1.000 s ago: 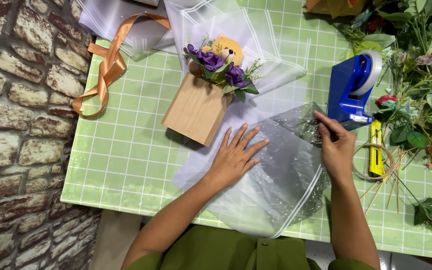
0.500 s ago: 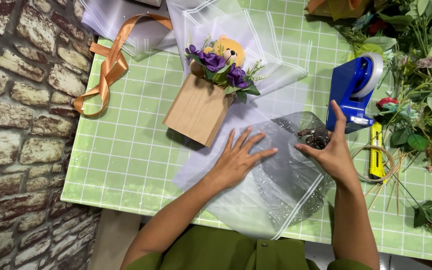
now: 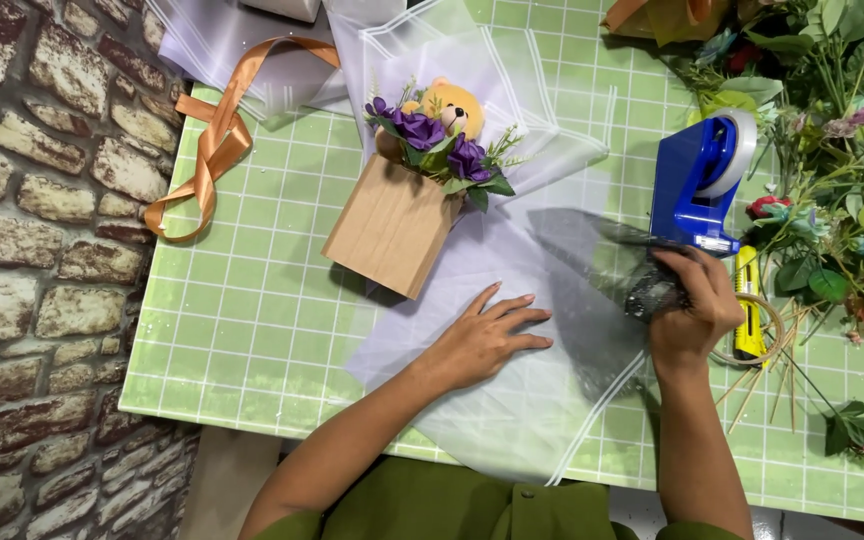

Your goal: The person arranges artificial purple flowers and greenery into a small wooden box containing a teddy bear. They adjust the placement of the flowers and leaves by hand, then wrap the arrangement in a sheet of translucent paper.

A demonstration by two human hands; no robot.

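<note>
**Flat palm on one side, bunched wrap on the other**

At the counter's (image 3: pixel 252 330) far left edge an orange ribbon (image 3: pixel 214 140) lies in loose loops, partly spilling over the side, well apart from my hands. Further in, toward the back edge, a small wooden box (image 3: pixel 392 225) lies tipped on sheets of translucent wrap, its open end packed with purple flowers (image 3: pixel 422 130) and a little yellow bear (image 3: pixel 452 105); lying down like that, it weighs the sheets in place.

Near the front edge, my left hand (image 3: pixel 487 340) is pressed flat on the sheer wrapping sheet (image 3: pixel 472 420), fingers spread apart and gripping nothing. I judge it is there to pin the sheet so it cannot slide or curl.

To the right, my right hand (image 3: pixel 687 310) is closed around a gathered, crinkled corner of the same sheet, lifted a little off the counter, so the wrap rises in a fold between my two hands. That fist sits just beside the blue tape dispenser (image 3: pixel 697 175), touching or nearly touching its base. A yellow utility knife (image 3: pixel 747 310) lies just past my knuckles, and loose flowers and leafy stems (image 3: pixel 842 200) crowd the right edge.
</note>
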